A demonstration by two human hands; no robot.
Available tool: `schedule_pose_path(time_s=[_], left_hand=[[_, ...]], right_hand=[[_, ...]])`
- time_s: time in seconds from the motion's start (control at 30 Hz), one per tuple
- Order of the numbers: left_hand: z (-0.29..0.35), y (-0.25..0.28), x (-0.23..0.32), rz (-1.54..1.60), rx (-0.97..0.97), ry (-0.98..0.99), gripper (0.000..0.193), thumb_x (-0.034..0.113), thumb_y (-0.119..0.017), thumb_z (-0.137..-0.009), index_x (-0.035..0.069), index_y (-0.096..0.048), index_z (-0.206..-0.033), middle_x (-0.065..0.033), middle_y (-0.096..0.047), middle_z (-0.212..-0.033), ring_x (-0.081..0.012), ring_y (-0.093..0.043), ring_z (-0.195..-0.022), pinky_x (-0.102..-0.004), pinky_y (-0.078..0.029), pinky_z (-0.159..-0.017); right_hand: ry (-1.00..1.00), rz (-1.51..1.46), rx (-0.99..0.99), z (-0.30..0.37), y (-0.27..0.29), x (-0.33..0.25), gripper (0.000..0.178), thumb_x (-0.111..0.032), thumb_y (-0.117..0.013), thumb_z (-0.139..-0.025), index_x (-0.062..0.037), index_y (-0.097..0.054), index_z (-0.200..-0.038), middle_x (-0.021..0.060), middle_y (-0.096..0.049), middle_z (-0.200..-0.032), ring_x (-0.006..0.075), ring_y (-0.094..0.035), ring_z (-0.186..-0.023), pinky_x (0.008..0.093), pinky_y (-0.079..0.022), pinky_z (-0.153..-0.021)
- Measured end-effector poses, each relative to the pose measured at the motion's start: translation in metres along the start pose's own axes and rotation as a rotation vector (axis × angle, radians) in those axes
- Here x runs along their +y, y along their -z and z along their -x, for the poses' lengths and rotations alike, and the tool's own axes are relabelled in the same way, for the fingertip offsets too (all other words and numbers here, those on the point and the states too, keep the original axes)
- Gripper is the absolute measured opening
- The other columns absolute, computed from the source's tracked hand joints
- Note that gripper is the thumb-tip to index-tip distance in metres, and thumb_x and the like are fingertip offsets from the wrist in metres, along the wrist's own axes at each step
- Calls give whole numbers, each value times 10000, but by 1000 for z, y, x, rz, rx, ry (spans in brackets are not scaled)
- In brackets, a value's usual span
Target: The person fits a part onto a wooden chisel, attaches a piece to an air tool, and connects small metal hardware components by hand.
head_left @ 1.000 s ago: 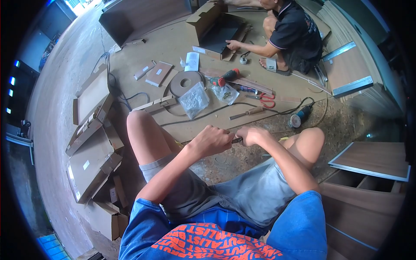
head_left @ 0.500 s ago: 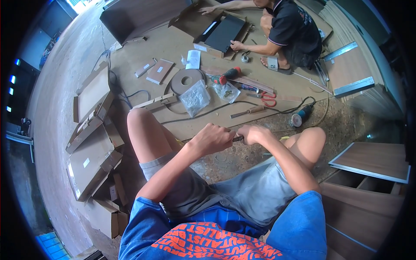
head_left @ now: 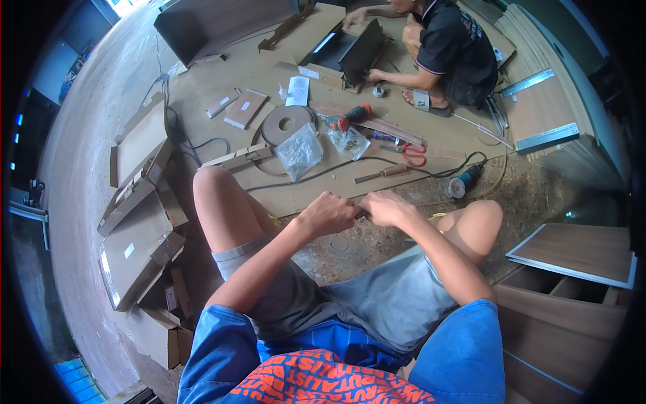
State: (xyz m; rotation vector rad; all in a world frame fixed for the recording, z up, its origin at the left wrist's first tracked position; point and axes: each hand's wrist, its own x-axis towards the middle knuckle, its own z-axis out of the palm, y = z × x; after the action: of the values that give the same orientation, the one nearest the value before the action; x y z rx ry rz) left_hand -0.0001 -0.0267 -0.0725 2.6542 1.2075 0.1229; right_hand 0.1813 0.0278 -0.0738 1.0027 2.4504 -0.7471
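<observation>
In front of my shins, my left hand (head_left: 330,214) and my right hand (head_left: 388,208) meet, both with fingers curled closed. Between them shows a little of a narrow dark piece (head_left: 362,215); most of it is hidden in my fists, so its kind cannot be made out. On the cardboard beyond lie a wood-handled chisel (head_left: 382,174), red-handled scissors (head_left: 416,156), a clear bag of small parts (head_left: 301,153) and a second bag (head_left: 350,143). A red and black cordless drill (head_left: 348,117) lies behind that second bag.
A co-worker (head_left: 451,54) squats at the far side, hands at a dark panel (head_left: 361,54) by an opened carton. A blue angle grinder (head_left: 464,182) and its cord lie right of the chisel. Cartons (head_left: 138,249) are stacked left, a wooden cabinet (head_left: 558,306) stands right, an edging roll (head_left: 272,128) lies ahead.
My fists have drawn closer together, and less of the dark piece shows between them. The co-worker's dark panel has been tipped up from lying flat, and their far hand has come nearer it.
</observation>
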Motion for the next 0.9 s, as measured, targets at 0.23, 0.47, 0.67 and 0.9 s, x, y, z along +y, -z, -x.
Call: schedule_pose_path(time_s=[0.23,0.47,0.67,0.9], left_hand=[[4,-69,-9,12,-267,20,188,223,-573,-811,75,-684,-776,-138,-686,-766,-299,-684,-723,-413,-530,-604],[0,-85,-30,45,-383,52,153,144,-583,-749,44,-687,-799,-166,-684,-789,-325,-682,-760,-444,-527,-627],[6,-71,-41,-19,-317,200,98,148,-622,-731,104,-705,-755,-111,-700,-784,-264,-695,-785,-397,-532,-632],[32,-59,-41,-14,-246,274,84,177,-636,-739,121,-699,-745,-78,-687,-748,-245,-689,-752,-385,-512,-596]], right_hand=[[255,-126,-190,-33,-88,2,269,-301,-634,-804,-101,-664,-983,152,-671,-968,340,-638,-896,438,-506,-774],[333,189,-327,-100,-191,-79,247,-255,-573,-793,-123,-691,-966,122,-685,-965,303,-655,-912,428,-510,-810],[164,83,41,-153,-300,-84,259,-236,-561,-777,-107,-698,-954,129,-669,-1054,351,-544,-1152,494,-455,-907],[30,-117,-361,-134,-327,-81,360,-342,-498,-855,-103,-677,-1057,180,-604,-1202,332,-550,-1173,459,-434,-986]])
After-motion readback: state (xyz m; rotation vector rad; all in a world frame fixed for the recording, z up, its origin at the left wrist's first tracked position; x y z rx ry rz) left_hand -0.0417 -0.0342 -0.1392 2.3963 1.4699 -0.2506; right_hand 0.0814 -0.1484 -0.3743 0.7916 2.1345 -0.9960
